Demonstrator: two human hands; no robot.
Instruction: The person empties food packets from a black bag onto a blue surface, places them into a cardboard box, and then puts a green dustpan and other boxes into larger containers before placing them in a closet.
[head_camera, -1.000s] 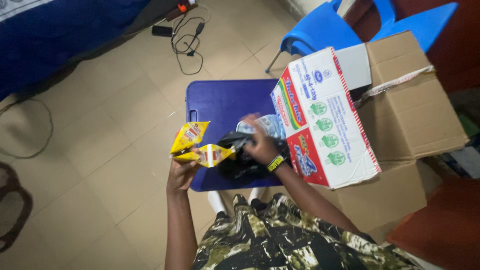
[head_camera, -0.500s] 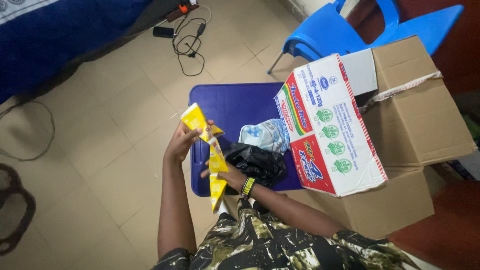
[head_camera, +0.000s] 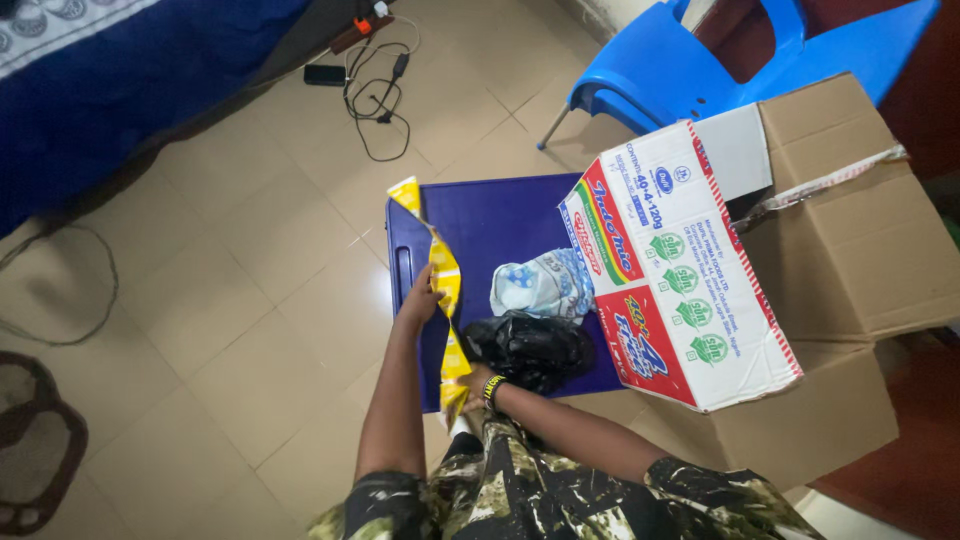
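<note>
Stretching a strip of yellow sachets over the blue counter, left hand and right hand both clamped on it.

Blue plastic table bears black bag, pale bag.

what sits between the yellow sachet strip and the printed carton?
Head view: between the yellow sachet strip and the printed carton lie a pale blue-white bag and a black plastic bag.

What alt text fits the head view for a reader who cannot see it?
A person's left hand and right hand stretch a yellow sachet strip over a blue table, beside a black bag and a printed carton.
</note>
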